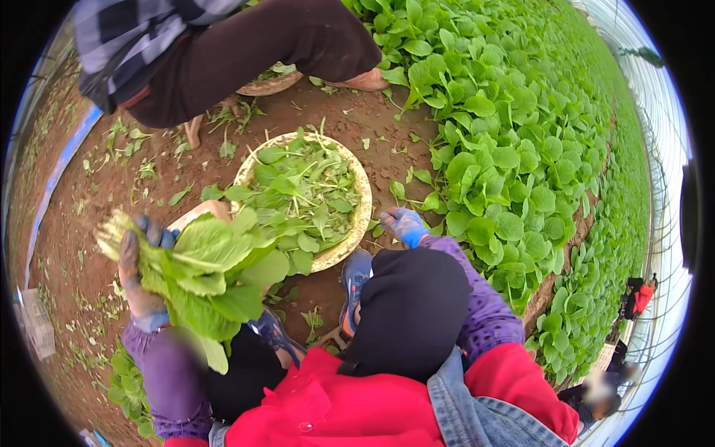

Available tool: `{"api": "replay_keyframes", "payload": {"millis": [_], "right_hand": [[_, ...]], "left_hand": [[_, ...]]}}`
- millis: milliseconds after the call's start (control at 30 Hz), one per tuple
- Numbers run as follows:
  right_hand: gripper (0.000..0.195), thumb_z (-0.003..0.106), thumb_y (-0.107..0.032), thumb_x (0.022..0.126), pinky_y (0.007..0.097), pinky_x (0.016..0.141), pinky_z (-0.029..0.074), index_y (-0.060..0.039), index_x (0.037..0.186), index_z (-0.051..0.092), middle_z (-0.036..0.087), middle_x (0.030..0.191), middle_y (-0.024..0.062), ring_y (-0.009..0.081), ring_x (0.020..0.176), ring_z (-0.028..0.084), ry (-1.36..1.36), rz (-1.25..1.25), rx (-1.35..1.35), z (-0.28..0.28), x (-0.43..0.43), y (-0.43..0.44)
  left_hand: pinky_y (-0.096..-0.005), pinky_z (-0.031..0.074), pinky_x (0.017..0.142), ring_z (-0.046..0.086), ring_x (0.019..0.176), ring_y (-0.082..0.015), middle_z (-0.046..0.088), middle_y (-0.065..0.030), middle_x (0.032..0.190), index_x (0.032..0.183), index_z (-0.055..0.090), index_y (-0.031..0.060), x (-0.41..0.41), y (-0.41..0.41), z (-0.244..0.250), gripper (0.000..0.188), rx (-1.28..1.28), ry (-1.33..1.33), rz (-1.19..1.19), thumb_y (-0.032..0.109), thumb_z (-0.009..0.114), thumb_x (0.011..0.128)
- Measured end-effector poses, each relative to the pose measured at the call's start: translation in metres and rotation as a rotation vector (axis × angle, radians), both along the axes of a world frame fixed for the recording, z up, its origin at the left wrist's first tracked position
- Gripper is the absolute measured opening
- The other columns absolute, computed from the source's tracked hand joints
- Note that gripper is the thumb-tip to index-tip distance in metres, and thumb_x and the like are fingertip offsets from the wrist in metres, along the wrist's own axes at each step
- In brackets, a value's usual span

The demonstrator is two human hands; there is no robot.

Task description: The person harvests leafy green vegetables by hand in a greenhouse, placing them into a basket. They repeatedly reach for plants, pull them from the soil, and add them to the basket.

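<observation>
My left hand [139, 290], in a soiled glove, grips a bunch of leafy greens [223, 268]. The pale stem ends point up and left, and the broad leaves hang over my left knee. Before my feet stands a round, stained basin [363, 207] holding loose leaves and stem trimmings [304, 193]. My right hand [405, 223], in a blue glove, hovers between the basin's right rim and the edge of the planted greens [497, 167]. Its fingers are drawn together; whether something small is pinched in them is unclear.
Another person in dark brown trousers [240, 56] sits across from me, partly hiding a second basin [271, 86]. A blue strip [61, 162] runs along the soil at left, near a pale crate [38, 324]. More people [642, 296] are at far right by the plastic greenhouse wall [665, 167].
</observation>
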State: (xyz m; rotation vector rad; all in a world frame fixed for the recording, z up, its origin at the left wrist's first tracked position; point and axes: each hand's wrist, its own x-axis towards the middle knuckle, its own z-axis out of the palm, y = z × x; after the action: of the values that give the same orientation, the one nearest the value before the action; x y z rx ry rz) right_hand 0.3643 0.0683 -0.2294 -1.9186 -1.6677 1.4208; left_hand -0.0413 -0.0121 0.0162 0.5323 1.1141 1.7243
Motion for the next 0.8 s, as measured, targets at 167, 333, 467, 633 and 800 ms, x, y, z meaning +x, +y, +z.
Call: {"api": "replay_keyframes", "payload": {"millis": [167,333,467,633,800], "right_hand": [[0.025,0.059,-0.023,0.084,0.0351,0.079,0.048,-0.0051,0.102,0.063,0.064,0.094,0.0152,0.0302,0.087,0.060,0.020,-0.213,0.290,-0.059,0.045,0.055],[0.026,0.059,-0.019,0.082,0.0365,0.080,0.047,-0.0089,0.106,0.062,0.063,0.097,0.0155,0.0322,0.090,0.060,-0.580,-0.037,0.378,-0.048,0.154,0.100],[0.027,0.058,-0.020,0.082,0.0375,0.083,0.046,-0.0122,0.108,0.062,0.061,0.105,0.0155,0.0321,0.095,0.059,-0.699,0.020,0.288,-0.053,0.215,0.086],[0.025,0.059,-0.024,0.082,0.0366,0.081,0.047,-0.0129,0.104,0.063,0.060,0.106,0.0160,0.0317,0.097,0.058,-0.627,0.214,0.291,-0.021,0.155,0.115],[0.031,0.060,-0.030,0.079,0.0390,0.082,0.047,-0.0088,0.101,0.064,0.061,0.107,0.0145,0.0304,0.099,0.059,-1.014,0.314,-0.030,-0.025,0.118,0.139]], "left_hand": [[-0.0227,0.036,0.068,0.040,0.072,-0.0106,0.041,0.0010,0.079,0.104,0.043,0.0082,-0.001,0.006,-0.005,0.026,0.016,-0.037,-0.226,0.022,0.056,0.087],[-0.0236,0.037,0.069,0.040,0.067,-0.0101,0.040,0.0008,0.078,0.101,0.041,0.0087,0.007,0.017,-0.008,0.028,-0.065,-0.051,-0.194,0.022,0.059,0.084],[-0.0252,0.039,0.071,0.040,0.063,-0.0094,0.039,0.0010,0.076,0.098,0.039,0.0104,0.015,0.024,-0.009,0.031,-0.108,-0.010,-0.205,0.025,0.061,0.082],[-0.0270,0.041,0.073,0.043,0.063,-0.0103,0.041,0.0005,0.076,0.099,0.039,0.0100,0.025,0.027,-0.010,0.032,-0.138,-0.011,-0.213,0.024,0.062,0.081],[-0.0287,0.043,0.077,0.046,0.064,-0.0111,0.042,0.0003,0.076,0.098,0.040,0.0102,0.026,0.029,-0.013,0.034,-0.169,0.021,-0.240,0.026,0.064,0.080]]}}
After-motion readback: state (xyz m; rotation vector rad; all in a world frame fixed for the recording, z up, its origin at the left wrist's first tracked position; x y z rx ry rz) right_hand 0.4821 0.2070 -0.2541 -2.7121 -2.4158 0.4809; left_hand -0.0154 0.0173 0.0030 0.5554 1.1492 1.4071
